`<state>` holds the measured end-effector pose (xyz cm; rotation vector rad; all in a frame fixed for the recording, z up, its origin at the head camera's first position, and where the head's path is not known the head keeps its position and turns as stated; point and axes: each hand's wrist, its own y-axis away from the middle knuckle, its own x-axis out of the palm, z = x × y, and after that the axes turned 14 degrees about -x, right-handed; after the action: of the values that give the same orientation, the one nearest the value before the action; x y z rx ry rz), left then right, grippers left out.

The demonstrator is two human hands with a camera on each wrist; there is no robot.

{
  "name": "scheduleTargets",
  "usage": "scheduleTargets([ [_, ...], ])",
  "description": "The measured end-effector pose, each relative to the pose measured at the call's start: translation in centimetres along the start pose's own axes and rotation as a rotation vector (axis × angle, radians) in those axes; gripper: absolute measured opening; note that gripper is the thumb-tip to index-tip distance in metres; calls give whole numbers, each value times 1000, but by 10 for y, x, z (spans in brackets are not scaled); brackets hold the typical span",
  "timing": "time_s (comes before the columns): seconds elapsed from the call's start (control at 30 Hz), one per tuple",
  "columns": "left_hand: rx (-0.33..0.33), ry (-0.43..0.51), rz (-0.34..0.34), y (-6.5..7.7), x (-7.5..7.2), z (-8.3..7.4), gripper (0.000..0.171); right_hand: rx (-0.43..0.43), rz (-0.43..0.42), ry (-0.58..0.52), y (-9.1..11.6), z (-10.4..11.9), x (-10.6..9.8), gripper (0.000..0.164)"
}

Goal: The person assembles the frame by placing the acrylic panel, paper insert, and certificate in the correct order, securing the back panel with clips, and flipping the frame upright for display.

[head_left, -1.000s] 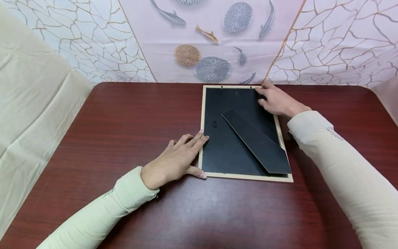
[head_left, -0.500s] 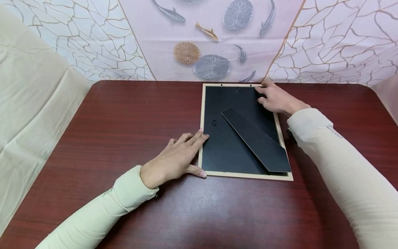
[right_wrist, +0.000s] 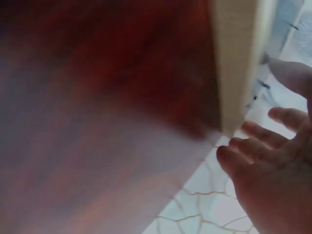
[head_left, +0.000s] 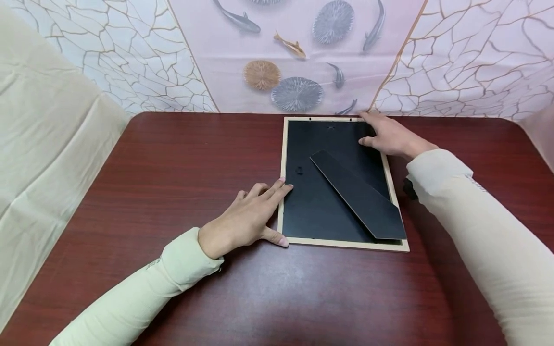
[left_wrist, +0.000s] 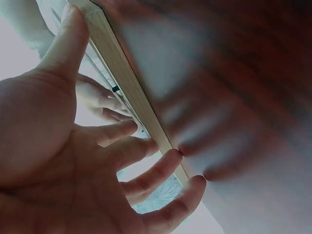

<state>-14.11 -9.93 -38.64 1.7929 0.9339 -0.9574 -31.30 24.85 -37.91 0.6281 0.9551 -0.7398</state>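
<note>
Right hand (head_left: 393, 136) rightward, perhaps against frame corner (right_wrist: 230, 117)

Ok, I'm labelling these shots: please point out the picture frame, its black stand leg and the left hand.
Picture frame (head_left: 320, 204), head view: bare part of its black backing.
Black stand leg (head_left: 362, 198), head view: middle of its flat face.
Left hand (head_left: 245, 216), head view: back of the hand.

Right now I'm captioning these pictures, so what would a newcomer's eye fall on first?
Probably the picture frame lying back-up on the red table, its black stand slanting toward the near right corner. Next come the left hand at the frame's left side and the right hand at its far right corner. Behind the table is a fish-printed cloth.
</note>
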Motion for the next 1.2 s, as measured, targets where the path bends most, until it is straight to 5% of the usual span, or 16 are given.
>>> scheduleTargets([
  [0.53,-3,-32,-9,-2,-1,-2,117,-154,54,168,-54,53,-3,62],
  [0.77,2,-55,-13,-1,-1,-2,118,-130,154,128,-71,69,3,66],
  [1.2,-4,-104,-16,-2,-1,-3,118,-44,147,75,-84,69,5,65],
])
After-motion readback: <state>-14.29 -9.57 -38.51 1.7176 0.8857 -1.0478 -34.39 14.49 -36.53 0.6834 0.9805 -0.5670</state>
